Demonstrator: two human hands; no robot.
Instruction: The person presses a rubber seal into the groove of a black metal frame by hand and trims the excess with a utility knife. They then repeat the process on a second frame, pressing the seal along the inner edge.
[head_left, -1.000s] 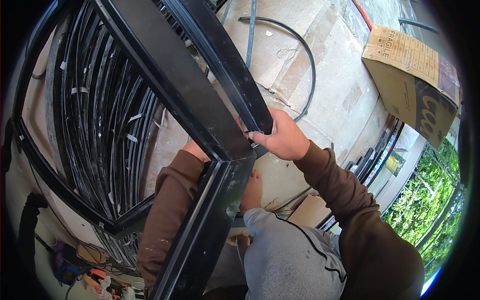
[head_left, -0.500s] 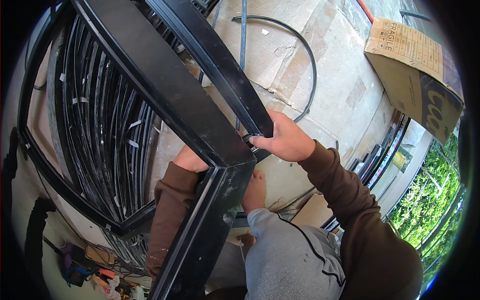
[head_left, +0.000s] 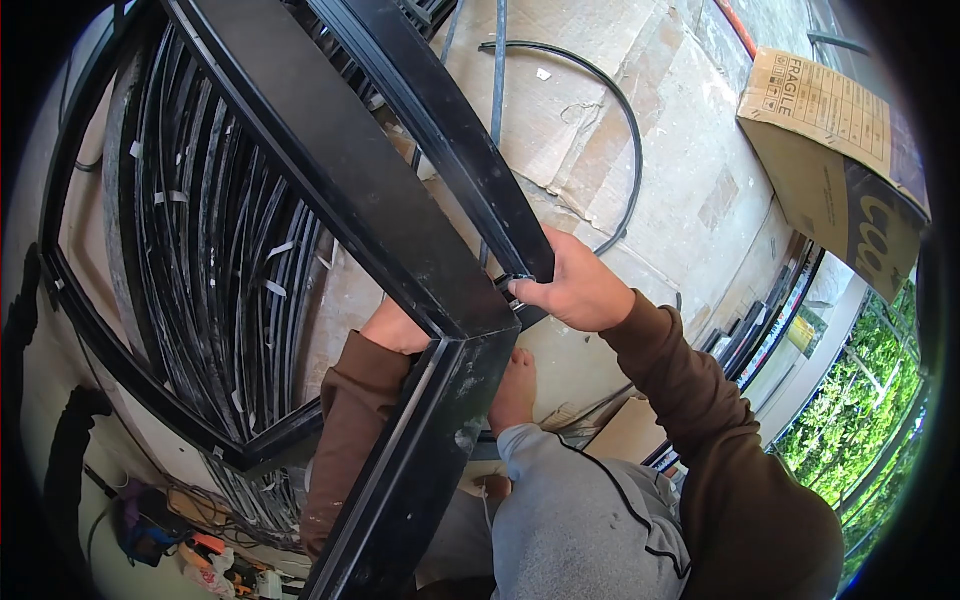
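Black frame bars meet at a mitred corner on the large frame [head_left: 340, 160], which crosses the view. My right hand [head_left: 580, 280] is wrapped round the lower end of a second black bar [head_left: 440, 130], thumb at its cut end beside the corner. Underneath the large frame, my left hand [head_left: 397, 325] shows only its back and wrist; the fingers are hidden behind the corner. A small dark fitting lies between the right thumb and the corner, too small to make out.
Many long black strips [head_left: 200, 230] lie at the left inside another frame. A cardboard box [head_left: 820, 150] stands at the right. A thin black hose [head_left: 635, 130] curves over the floor covering. Tools and cables [head_left: 210, 560] lie at lower left.
The view has shifted slightly, so the frame and both hands appear a little further right. My right hand keeps its grip on the bar's end.
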